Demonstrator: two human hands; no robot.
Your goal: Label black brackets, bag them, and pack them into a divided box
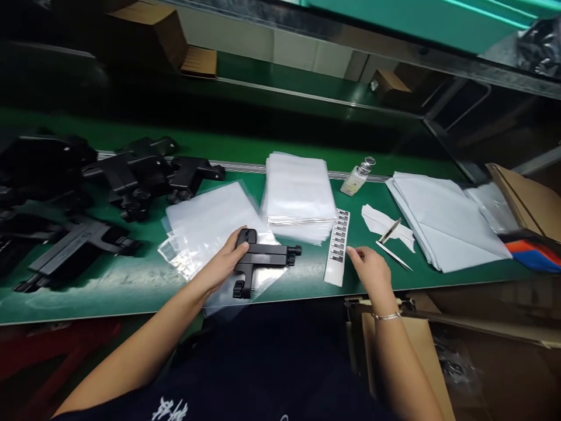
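My left hand [225,260] is closed round the upper left end of a black plastic T-shaped bracket [267,255] with knobs at its ends. The bracket lies over clear plastic bags [214,219] near the table's front edge. My right hand [370,269] is closed, thumb and fingertips pinched at the right edge of a white strip of labels [335,272] printed with a column of black-and-white labels. Whether a single label is between those fingertips is too small to tell. A stack of clear bags [300,190] stands just behind the strip.
More black brackets [79,245] are piled at the left. A small bottle with a metal top [357,176], tweezers [394,255], a dark pen-like tool [390,232] and scrap paper [377,219] lie right of the strip. White sheets [447,222] and a cardboard box [530,199] are farther right.
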